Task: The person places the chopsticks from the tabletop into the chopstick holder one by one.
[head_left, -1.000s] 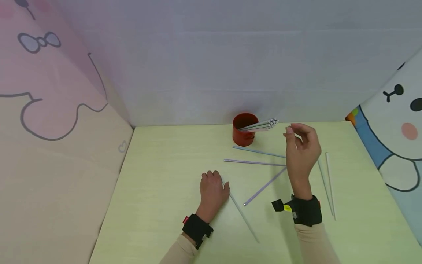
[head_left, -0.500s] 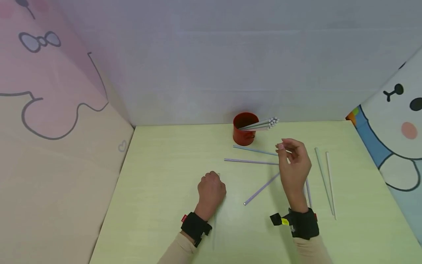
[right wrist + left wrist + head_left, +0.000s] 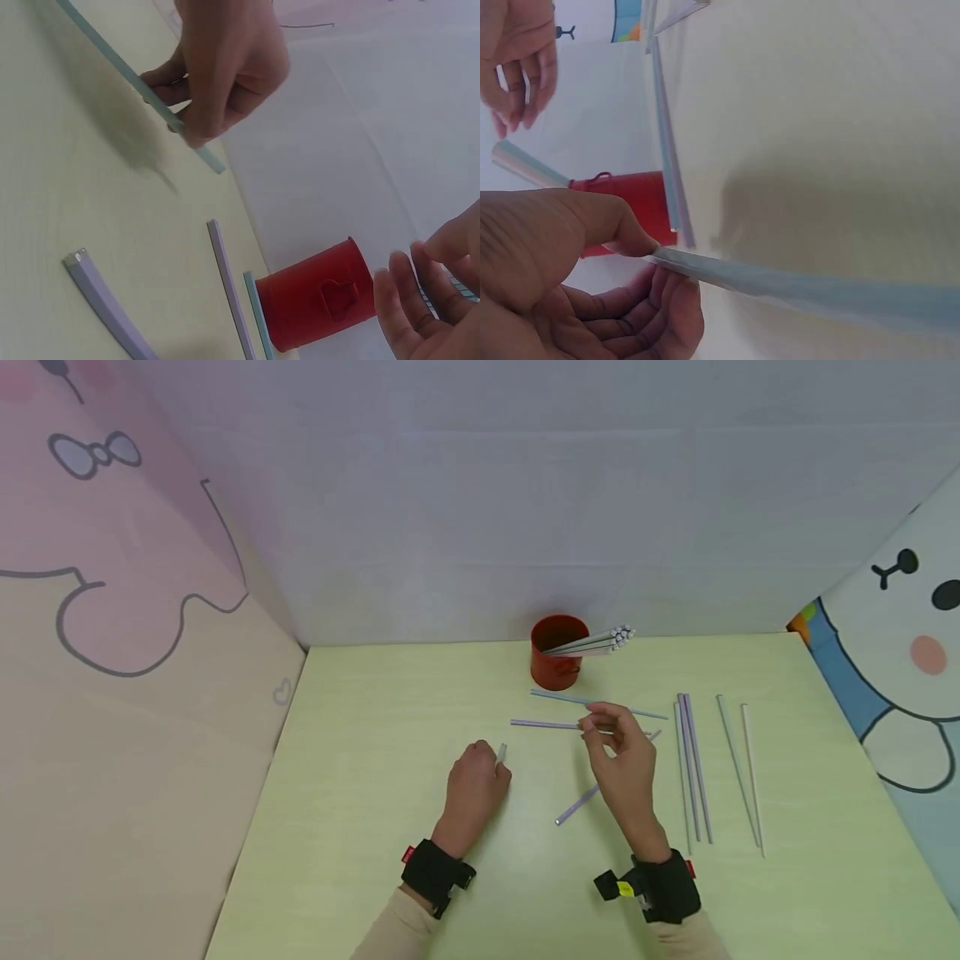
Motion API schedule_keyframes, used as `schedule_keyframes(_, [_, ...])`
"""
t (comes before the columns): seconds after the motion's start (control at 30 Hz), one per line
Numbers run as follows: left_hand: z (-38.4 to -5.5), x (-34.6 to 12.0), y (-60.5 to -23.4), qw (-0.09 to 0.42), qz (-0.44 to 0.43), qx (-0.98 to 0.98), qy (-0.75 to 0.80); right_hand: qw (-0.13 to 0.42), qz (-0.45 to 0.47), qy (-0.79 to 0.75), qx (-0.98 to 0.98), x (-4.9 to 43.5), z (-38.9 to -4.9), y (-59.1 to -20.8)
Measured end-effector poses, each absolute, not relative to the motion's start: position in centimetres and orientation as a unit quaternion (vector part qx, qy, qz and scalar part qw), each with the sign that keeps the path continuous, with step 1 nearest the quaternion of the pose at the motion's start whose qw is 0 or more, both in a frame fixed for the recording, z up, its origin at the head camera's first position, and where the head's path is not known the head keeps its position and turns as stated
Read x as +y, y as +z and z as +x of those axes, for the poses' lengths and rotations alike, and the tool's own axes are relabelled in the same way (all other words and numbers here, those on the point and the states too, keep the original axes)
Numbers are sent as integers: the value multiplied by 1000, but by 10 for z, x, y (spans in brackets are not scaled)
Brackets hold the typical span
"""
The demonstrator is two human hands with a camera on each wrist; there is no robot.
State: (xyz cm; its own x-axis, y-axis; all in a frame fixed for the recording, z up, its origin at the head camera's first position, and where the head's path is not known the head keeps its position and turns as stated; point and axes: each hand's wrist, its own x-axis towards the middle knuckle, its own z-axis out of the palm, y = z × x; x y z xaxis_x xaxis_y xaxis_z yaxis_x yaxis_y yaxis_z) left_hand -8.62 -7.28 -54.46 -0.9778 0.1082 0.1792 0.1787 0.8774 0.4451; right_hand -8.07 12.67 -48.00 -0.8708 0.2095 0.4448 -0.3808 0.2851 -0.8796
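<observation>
- Held in the left hand, pinched between thumb and fingers close to one end: one pale green stick, to the left of the red cup and nearer the person, raised from the bench at the fingers.
- Empty by the look of it, fingers loosely bent and thumb close to them: right hand, nearer than the cup and a little right of it, partly covering the crosswise purple stick from above.
- Likely very light, thin and fairly stiff, with a smooth surface perhaps prone to rolling or slipping; possibly easy to crease under a hard squeeze. Best taken gently near mid-length with thumb and fingertips, for balance.
- Count, cup: one, with one bundle leaning out over its right rim; number in the bundle impossible to tell.
- Count, loose sticks: eight on the bench, plus the held one. Just in front of the cup, one blue stick; nearer, the crosswise purple one and one slanting purple stick; well right of the cup, one pale stick beside two purple sticks; farther right, one mint stick and one white stick.
</observation>
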Motion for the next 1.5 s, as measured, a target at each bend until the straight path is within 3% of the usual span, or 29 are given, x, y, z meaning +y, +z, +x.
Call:
schedule_keyframes(0.6, [-81,-69,-465,177,-129,-903,-369,151,104,581,-793,105,-71,-467])
schedule_keyframes(0.97, [-78,-70,-441,198,-189,-864,-424,90,178,574,-794,96,-67,-470])
schedule_keyframes(1.5, [-75,-65,-430,259,-298,-802,-448,199,225,572,-763,88,-59,-429])
